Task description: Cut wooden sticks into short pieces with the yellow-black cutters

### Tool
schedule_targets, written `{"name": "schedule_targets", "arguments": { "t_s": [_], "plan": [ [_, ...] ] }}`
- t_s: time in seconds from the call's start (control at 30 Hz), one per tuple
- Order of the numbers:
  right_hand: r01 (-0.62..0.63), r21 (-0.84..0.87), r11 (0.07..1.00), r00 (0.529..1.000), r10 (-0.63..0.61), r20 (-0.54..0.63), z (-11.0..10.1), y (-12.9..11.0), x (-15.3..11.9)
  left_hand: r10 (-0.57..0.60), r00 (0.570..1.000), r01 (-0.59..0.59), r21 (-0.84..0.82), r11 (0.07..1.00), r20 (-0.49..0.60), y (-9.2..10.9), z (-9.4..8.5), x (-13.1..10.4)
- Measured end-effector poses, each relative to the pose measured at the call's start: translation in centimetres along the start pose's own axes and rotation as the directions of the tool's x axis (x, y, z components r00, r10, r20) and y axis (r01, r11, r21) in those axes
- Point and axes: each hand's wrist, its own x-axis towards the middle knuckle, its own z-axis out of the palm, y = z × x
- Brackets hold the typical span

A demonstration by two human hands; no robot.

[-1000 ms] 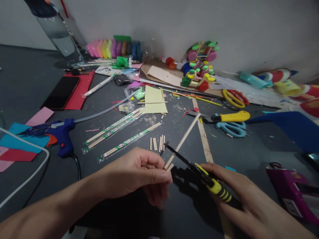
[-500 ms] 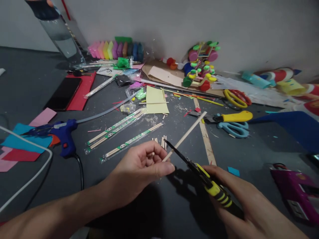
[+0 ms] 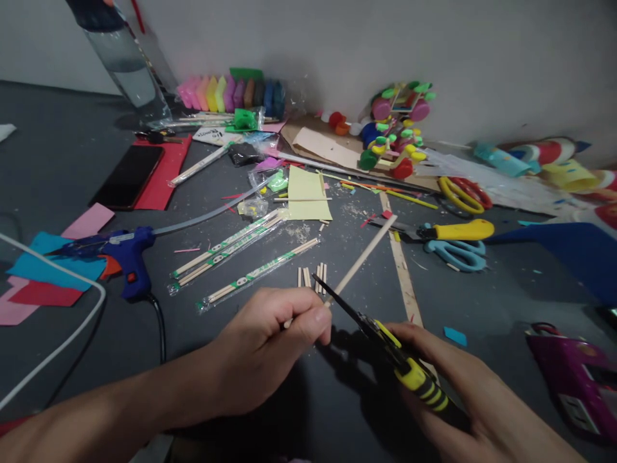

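Note:
My left hand (image 3: 284,341) is closed, its thumb and index finger pinching a pale wooden stick (image 3: 366,253) that looks like a chopstick. The stick slants up to the right, with its lower end partly hidden in the hand. My right hand (image 3: 448,379) grips pliers (image 3: 380,337) with long thin dark jaws and yellow-and-black handles. Their jaws cross the stick just beyond my left fingertips; whether they press on it I cannot tell. Short cut stick pieces (image 3: 304,278) lie on the table behind my left hand. Wrapped chopsticks (image 3: 260,273) lie to the left.
A blue glue gun (image 3: 135,257) with a cable lies at left, near a phone (image 3: 128,177) on red paper. Blue-handled scissors (image 3: 456,255) and a yellow-handled tool (image 3: 463,229) lie at right. A water bottle (image 3: 130,77) and small toy cars (image 3: 393,154) stand behind.
My left fingers have closed more tightly around the stick and the hand has turned over slightly. The pliers have shifted a little left and down. The view has moved slightly.

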Motion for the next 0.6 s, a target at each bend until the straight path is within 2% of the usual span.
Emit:
{"name": "schedule_targets", "arguments": {
  "t_s": [0.17,0.33,0.43,0.6],
  "plan": [
    [-0.017,0.043,0.999,1.0,0.017,-0.001,-0.27,-0.13,-0.08,-0.112,0.984,0.142,-0.223,0.965,0.141,0.13,-0.33,0.01],
    [0.049,-0.029,0.998,0.997,-0.05,-0.054,-0.02,-0.07,0.0,-0.129,0.974,0.179,-0.288,0.941,0.184,0.26,-0.36,0.06],
    [0.095,-0.082,0.992,0.989,-0.103,-0.102,0.23,-0.09,0.26,-0.138,0.98,0.168,-0.237,0.957,0.141,0.22,-0.1,0.25],
    [0.095,-0.105,0.99,0.982,-0.111,-0.156,0.36,-0.42,0.76,-0.048,0.996,0.049,0.007,0.999,-0.07,-0.16,0.22,0.53]
  ]
}}
